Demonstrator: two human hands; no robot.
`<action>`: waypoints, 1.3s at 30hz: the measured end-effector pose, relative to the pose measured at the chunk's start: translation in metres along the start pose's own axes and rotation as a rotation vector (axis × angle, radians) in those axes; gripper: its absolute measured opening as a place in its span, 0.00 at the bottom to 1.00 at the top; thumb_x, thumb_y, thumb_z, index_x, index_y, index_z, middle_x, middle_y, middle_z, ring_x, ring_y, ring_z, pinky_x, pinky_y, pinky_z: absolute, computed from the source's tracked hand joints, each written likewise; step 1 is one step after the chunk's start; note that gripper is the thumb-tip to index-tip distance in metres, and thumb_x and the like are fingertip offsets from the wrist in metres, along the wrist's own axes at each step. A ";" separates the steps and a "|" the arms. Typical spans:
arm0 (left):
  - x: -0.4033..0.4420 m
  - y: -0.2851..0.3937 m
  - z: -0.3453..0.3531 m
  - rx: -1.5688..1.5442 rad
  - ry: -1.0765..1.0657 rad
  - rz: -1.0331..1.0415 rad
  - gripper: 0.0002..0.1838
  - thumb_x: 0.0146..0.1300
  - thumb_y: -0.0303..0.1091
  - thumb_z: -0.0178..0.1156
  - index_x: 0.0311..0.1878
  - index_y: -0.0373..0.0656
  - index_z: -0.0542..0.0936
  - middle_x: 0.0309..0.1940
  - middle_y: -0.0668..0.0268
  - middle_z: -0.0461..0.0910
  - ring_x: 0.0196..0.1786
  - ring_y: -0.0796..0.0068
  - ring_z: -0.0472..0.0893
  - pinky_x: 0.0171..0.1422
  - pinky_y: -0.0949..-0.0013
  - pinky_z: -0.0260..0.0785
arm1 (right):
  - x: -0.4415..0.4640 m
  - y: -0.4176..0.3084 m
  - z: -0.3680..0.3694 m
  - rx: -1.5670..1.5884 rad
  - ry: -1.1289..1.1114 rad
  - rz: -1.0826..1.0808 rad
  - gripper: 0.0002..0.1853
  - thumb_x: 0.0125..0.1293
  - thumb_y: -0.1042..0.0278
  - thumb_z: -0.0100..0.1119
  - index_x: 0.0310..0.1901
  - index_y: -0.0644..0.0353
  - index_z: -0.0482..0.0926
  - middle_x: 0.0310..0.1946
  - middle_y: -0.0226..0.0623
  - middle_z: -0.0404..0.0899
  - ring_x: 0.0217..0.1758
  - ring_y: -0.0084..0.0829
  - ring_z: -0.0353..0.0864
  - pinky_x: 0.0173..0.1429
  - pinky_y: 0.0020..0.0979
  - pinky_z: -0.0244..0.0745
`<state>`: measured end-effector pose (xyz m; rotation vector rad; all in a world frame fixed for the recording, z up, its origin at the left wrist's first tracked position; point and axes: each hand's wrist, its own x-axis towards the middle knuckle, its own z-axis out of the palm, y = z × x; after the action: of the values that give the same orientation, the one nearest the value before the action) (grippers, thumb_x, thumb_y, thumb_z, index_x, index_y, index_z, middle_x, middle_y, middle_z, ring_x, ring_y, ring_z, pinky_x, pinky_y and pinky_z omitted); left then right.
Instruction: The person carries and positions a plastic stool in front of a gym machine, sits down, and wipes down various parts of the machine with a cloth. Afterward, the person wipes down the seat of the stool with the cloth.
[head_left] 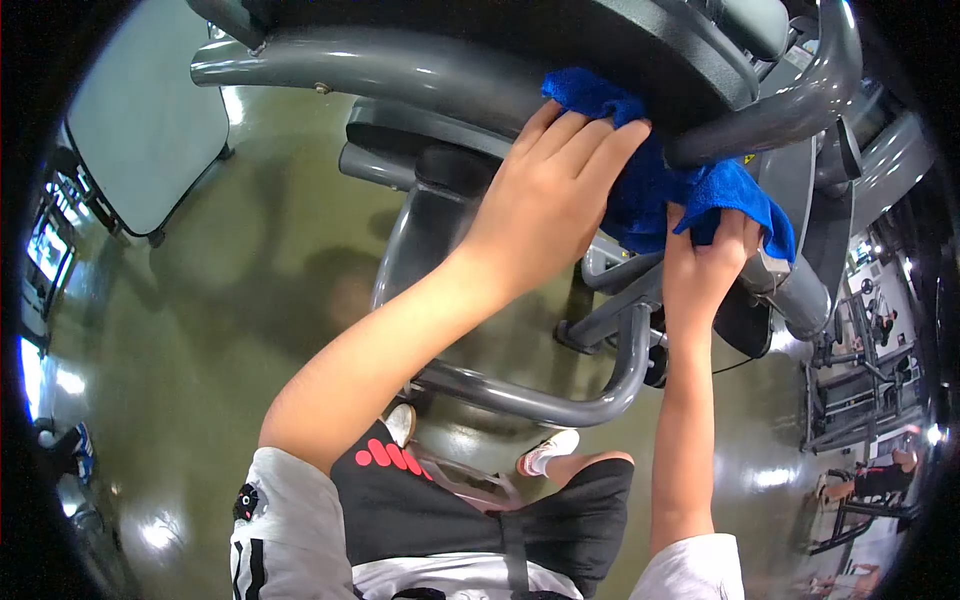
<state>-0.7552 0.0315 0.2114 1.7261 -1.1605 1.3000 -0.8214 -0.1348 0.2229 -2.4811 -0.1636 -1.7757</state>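
Observation:
A blue cloth is bunched against the grey metal frame of a gym machine, just below its dark pad. My left hand presses one end of the cloth to the frame, fingers curled over it and fingertips partly hidden. Lower and to the right, my right hand grips the other part of the cloth, which drapes over its fingers. Beside that hand a curved grey bar of the machine crosses over the cloth.
A tubular lower bar of the machine runs in front of my legs. A pale panel stands at the left. More gym machines and a seated person are at the right, on a glossy olive floor.

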 end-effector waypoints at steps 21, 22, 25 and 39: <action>0.078 0.053 -0.031 -0.888 0.026 -0.101 0.38 0.55 0.20 0.53 0.68 0.36 0.48 0.65 0.53 0.55 0.72 0.59 0.55 0.75 0.61 0.42 | 0.060 -0.024 -0.012 0.956 0.176 0.199 0.25 0.57 0.77 0.63 0.55 0.69 0.65 0.49 0.41 0.69 0.52 0.31 0.71 0.57 0.31 0.67; 0.077 0.053 -0.034 -0.854 -0.001 -0.108 0.39 0.54 0.20 0.54 0.68 0.36 0.48 0.65 0.53 0.55 0.71 0.59 0.55 0.75 0.61 0.42 | 0.065 -0.025 -0.015 0.906 0.202 0.138 0.24 0.57 0.75 0.64 0.54 0.69 0.68 0.49 0.42 0.70 0.52 0.32 0.71 0.57 0.32 0.67; 0.078 0.053 -0.044 -0.787 -0.071 -0.096 0.42 0.52 0.20 0.56 0.69 0.36 0.46 0.65 0.53 0.56 0.71 0.59 0.57 0.74 0.62 0.43 | 0.084 -0.029 -0.028 0.783 0.238 0.052 0.22 0.57 0.73 0.65 0.51 0.69 0.71 0.48 0.44 0.70 0.50 0.36 0.72 0.55 0.34 0.68; 0.157 0.058 -0.031 -0.534 -0.151 -0.162 0.39 0.63 0.22 0.48 0.71 0.38 0.37 0.66 0.36 0.54 0.69 0.43 0.58 0.70 0.58 0.52 | 0.210 -0.004 -0.057 0.507 0.015 -0.170 0.17 0.57 0.72 0.55 0.49 0.65 0.79 0.57 0.45 0.72 0.60 0.44 0.71 0.65 0.34 0.64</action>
<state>-0.8036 -0.0028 0.3706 1.4934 -1.2801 0.6876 -0.8084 -0.1305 0.4398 -2.1362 -0.7423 -1.5578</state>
